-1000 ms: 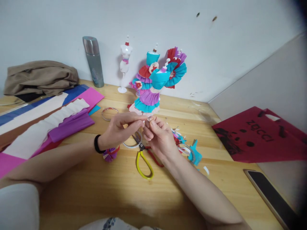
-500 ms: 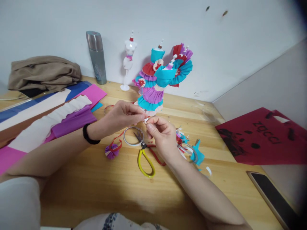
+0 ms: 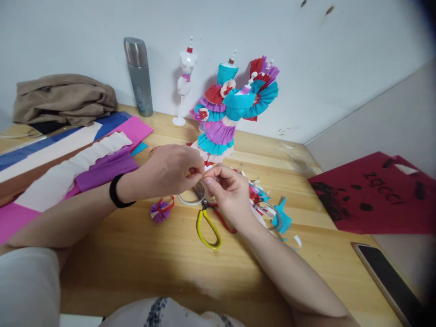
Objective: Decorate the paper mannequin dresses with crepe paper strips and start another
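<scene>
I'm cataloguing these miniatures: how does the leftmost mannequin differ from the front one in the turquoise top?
The leftmost mannequin is mostly bare white; the front mannequin wears a turquoise top and ruffled skirt. The leftmost one's round base shows; the front one shows none. The leftmost stands nearer the wall than the front one. Both have white beaded tips.
</scene>
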Demonstrator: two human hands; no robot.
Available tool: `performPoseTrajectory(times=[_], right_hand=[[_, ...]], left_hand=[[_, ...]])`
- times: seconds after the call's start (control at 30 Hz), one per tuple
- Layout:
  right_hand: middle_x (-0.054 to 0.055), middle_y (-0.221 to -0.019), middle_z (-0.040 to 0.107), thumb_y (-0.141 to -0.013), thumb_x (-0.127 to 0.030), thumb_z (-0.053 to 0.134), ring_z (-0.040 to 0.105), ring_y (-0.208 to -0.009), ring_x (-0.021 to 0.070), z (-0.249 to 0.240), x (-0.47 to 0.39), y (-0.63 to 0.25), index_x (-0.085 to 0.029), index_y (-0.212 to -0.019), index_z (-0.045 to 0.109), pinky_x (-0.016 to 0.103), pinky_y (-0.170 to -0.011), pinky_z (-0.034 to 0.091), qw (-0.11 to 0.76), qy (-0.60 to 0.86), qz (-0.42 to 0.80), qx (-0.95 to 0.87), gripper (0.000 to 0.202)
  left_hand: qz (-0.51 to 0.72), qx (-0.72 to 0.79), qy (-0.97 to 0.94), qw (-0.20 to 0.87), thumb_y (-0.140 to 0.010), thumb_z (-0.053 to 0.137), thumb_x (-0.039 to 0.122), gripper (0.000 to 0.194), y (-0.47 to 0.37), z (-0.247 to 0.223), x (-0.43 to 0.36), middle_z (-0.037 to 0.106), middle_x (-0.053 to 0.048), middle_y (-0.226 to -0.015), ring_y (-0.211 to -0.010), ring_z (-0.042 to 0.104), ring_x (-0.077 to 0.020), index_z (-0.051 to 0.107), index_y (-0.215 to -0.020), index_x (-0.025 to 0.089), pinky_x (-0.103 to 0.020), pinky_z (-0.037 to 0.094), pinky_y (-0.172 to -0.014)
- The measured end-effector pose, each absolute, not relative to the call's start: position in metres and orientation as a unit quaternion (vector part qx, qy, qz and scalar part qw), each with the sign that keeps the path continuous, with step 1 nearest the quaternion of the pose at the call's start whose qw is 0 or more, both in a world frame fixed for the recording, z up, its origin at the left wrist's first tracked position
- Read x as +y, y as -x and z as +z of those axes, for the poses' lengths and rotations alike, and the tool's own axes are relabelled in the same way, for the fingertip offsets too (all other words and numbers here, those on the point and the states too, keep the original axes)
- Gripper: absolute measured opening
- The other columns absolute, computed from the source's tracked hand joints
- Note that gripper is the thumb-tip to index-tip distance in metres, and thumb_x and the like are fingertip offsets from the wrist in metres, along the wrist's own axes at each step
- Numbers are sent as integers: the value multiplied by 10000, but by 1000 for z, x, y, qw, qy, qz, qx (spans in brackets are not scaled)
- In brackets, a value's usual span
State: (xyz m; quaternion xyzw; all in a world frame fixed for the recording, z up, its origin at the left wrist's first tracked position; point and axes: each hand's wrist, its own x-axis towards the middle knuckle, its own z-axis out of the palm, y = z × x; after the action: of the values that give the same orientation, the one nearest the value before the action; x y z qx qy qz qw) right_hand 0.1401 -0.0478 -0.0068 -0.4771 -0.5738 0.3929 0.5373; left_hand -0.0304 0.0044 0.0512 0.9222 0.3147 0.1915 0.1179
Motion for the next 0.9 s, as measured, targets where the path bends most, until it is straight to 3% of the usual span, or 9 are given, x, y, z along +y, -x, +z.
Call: performPoseTrajectory(times=[0.13,0.43,0.6,0.77,0.9], right_hand=[[-48,-542,500,-753,-304,684,389,-460,79,-5,-47,-140,-196,-701,643,226,-437,307,543,477,406,-559,126],[-44,-483,554,-744,-354,751,447,-422,87,-4,-47,-143,-186,-743,708,226,-434,329,562,477,466,-489,174],[-6,-550,623,-820,-403,705,501,-466,93,-3,-48,-145,-185,-815,791,239,-483,354,587,421,503,-474,235],[24,-701,690,-732,-377,755,494,-443,75,5,-47,-143,-183,-816,800,241,-452,322,603,412,545,-411,216],[4,-735,675,-686,-347,766,471,-437,71,5,-43,-147,-195,-868,774,240,-426,304,627,419,529,-389,238]], left_hand=[[200,319,-922,96,-856,536,208,205,27,45,6,668,-59,-696,-698,616,-190,648,-696,148,-291,396,-635],[327,291,-890,123,-785,551,179,141,22,29,11,586,15,-596,-553,482,-107,547,-645,183,-247,345,-549],[358,297,-866,181,-735,545,121,125,21,28,14,558,32,-560,-518,457,-83,554,-624,176,-233,333,-528],[382,312,-832,253,-722,551,148,124,19,33,14,523,52,-514,-491,431,-64,548,-599,166,-200,310,-491],[381,291,-792,378,-727,549,185,144,16,37,11,506,54,-521,-495,425,-60,524,-585,170,-189,328,-486]])
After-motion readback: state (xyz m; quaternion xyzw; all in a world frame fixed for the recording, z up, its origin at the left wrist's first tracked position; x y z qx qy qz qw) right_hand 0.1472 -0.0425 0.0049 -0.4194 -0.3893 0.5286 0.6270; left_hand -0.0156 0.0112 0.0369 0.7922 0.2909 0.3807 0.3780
